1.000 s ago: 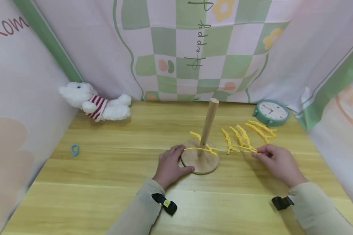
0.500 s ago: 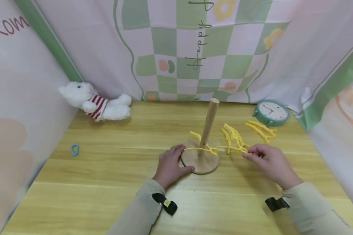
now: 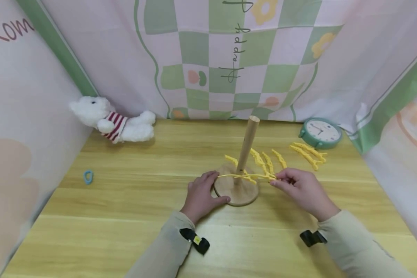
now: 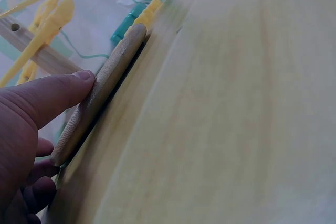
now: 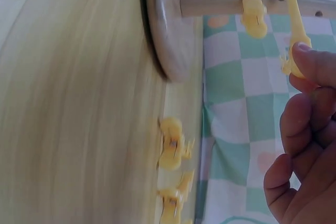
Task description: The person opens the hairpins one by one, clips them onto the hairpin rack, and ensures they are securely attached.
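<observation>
My left hand (image 3: 202, 197) grips the rim of a round wooden base (image 3: 241, 197), thumb on top in the left wrist view and fingers at its far edge. From the base rises a wooden post (image 3: 249, 141), with small holes visible in the right wrist view. One yellow alligator hair clip (image 5: 254, 18) sits at the post's lower part, its long arms spread around it. My right hand (image 3: 304, 191) pinches a second yellow hair clip (image 3: 258, 159) at its hinge end, between thumb and index finger. That clip's arms point left, towards the post; whether they touch it, I cannot tell.
Several more yellow hair clips (image 3: 305, 155) lie on the wooden table (image 3: 135, 216) right of the stand. Behind them lies a teal clock (image 3: 321, 133). A white plush toy (image 3: 135, 129) rests at the back left. A small blue ring-shaped piece (image 3: 88, 177) lies at the left.
My right hand has moved left with the hair clip, from above the loose clips to beside the post. The left hand and the stand have stayed still.
</observation>
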`<state>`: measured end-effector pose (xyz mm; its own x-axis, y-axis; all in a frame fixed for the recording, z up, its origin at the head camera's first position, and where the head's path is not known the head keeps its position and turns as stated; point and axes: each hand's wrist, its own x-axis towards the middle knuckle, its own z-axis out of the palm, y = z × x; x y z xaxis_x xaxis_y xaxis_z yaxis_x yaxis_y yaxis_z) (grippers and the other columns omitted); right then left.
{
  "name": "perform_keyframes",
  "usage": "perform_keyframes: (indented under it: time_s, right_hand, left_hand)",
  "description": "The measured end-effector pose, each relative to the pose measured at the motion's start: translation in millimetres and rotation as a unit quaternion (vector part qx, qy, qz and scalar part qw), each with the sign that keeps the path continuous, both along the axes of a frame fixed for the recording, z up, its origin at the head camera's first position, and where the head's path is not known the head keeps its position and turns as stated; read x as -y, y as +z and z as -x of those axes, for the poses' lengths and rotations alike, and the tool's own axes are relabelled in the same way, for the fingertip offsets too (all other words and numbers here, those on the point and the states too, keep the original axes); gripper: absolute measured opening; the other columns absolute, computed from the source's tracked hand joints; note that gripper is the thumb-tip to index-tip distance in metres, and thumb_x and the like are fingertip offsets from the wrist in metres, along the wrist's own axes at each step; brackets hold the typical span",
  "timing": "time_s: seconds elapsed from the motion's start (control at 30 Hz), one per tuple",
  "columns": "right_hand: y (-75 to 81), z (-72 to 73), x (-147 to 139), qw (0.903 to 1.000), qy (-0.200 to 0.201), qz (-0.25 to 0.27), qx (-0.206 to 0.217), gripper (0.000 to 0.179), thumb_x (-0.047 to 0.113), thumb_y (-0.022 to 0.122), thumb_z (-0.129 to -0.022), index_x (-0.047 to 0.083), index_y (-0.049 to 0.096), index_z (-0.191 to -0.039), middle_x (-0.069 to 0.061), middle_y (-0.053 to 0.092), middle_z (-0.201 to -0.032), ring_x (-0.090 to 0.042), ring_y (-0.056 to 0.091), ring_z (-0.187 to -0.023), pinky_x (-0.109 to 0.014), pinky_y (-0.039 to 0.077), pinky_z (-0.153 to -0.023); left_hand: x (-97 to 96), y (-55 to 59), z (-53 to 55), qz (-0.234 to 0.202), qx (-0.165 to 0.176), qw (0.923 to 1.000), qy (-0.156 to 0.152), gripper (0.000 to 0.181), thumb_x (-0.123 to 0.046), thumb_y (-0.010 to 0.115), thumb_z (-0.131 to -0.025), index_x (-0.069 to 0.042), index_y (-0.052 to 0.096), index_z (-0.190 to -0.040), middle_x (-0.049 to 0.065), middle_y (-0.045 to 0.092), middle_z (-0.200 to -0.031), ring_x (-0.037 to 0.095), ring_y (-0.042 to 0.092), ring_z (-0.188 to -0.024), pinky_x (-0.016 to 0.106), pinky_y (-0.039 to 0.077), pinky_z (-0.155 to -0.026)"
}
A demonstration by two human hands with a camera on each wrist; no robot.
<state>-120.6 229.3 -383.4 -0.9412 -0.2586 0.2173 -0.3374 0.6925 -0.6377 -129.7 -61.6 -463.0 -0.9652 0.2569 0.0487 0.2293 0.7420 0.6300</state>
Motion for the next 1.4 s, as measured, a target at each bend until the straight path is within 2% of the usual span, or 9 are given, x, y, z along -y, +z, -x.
perform_keyframes:
  time_s: [0.3,0.63,1.07,1.27,1.4]
  right_hand:
    - [0.5,5.8,15,0.9996,0.024,0.003,0.014,0.008,0.019,0.074,-0.092,0.011,0.073,-0.094,0.001,0.06,-0.069,-0.008,0.046,-0.057,-0.026,0.041,-0.049]
    - [0.7,11.9,29,0.9992,0.028,-0.004,0.028,0.01,0.017,0.075,-0.092,0.007,0.074,-0.095,0.004,0.059,-0.07,-0.01,0.049,-0.06,-0.026,0.043,-0.052]
    - [2.1,19.8,38,0.9986,0.044,-0.017,0.024,0.006,0.016,0.075,-0.091,0.01,0.074,-0.093,0.005,0.057,-0.07,-0.011,0.049,-0.063,-0.026,0.043,-0.054]
    - [3.5,23.4,40,0.9988,0.039,-0.016,0.024,0.007,0.015,0.077,-0.09,0.009,0.075,-0.092,0.004,0.055,-0.068,-0.012,0.049,-0.064,-0.026,0.042,-0.055]
    - [3.8,24.3,40,0.9984,0.034,-0.018,0.042,0.014,0.017,0.077,-0.09,0.007,0.074,-0.099,0.003,0.053,-0.068,-0.013,0.048,-0.062,-0.026,0.041,-0.054]
  left_hand:
    - [-0.7,0.0,0.2,-0.002,-0.002,1.0,-0.002,0.086,-0.055,0.08,-0.079,-0.014,0.049,-0.148,0.001,0.047,-0.152,0.028,0.047,-0.134,0.05,0.029,-0.106]
    - [0.3,1.0,-0.2,-0.007,0.0,1.0,0.0,0.086,-0.054,0.08,-0.079,-0.013,0.05,-0.148,0.001,0.047,-0.152,0.029,0.047,-0.134,0.05,0.028,-0.107]
    - [-0.9,2.0,1.0,0.004,-0.004,1.0,-0.001,0.084,-0.055,0.08,-0.079,-0.013,0.051,-0.146,0.002,0.047,-0.152,0.028,0.048,-0.133,0.05,0.029,-0.106]
    - [-1.4,2.9,0.7,0.002,0.001,1.0,0.0,0.084,-0.054,0.08,-0.079,-0.014,0.051,-0.147,0.002,0.047,-0.152,0.028,0.048,-0.133,0.049,0.029,-0.106]
    - [-0.5,2.2,0.7,0.002,0.003,1.0,0.002,0.085,-0.055,0.08,-0.079,-0.014,0.05,-0.147,0.002,0.047,-0.152,0.028,0.048,-0.134,0.049,0.029,-0.106]
